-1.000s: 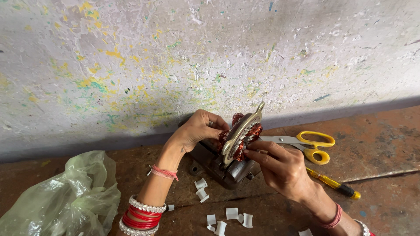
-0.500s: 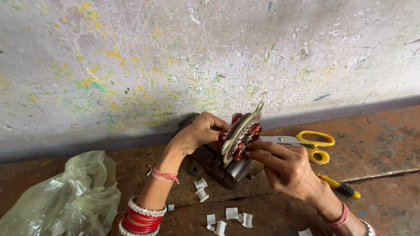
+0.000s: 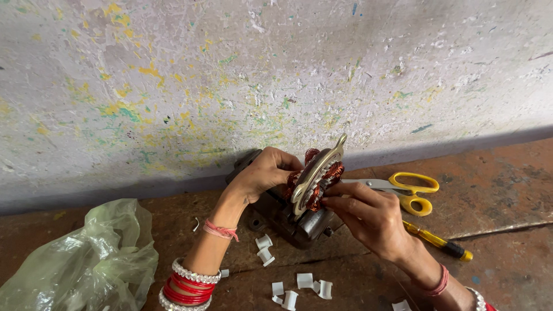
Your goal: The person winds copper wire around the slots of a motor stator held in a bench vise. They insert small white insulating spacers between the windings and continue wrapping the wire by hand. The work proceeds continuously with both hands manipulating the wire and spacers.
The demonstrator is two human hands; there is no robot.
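A round metal motor stator [image 3: 315,177] with copper-coloured wire windings stands on edge on a dark metal block [image 3: 299,224]. My left hand [image 3: 266,171] grips its left side, fingers curled over the windings. My right hand [image 3: 368,216] touches the right face of the stator, fingertips pinched at the windings near its lower edge. Both wrists wear red and white bangles and thread bands.
Yellow-handled scissors [image 3: 410,190] and a yellow-and-black screwdriver [image 3: 438,242] lie right of my hands. Several small white curled paper pieces [image 3: 305,282] are scattered on the rusty brown surface. A crumpled green plastic bag [image 3: 75,265] sits at left. A paint-speckled wall [image 3: 276,75] rises behind.
My right hand has shifted slightly down and left on the stator face. The stator and my left hand stay nearly in place.
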